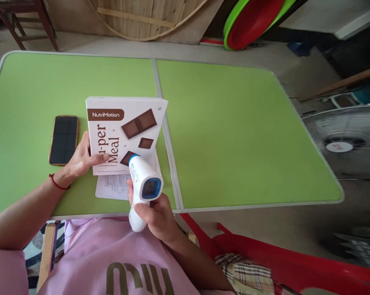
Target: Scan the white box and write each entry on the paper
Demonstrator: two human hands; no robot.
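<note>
My left hand [85, 155] grips the lower left edge of a white box [136, 112] printed with brown chocolate pieces and the word NutriMotion, its thumb across the front. The box is held up over the green table. In my right hand [159, 215] is a white and blue infrared thermometer [143, 184], fingers wrapped round its handle. Its small screen faces me, and its blue-ringed front end is in front of the box's lower right part. Below the box, a sheet of paper with writing [113, 187] lies on the table, partly hidden by the box and the thermometer.
A smartphone [64, 140] in a tan case lies left of the box. The green folding table [249, 135] has a metal seam and rim. A fan [341, 145] stands past its right end, and a red chair [249, 250] is near the front edge.
</note>
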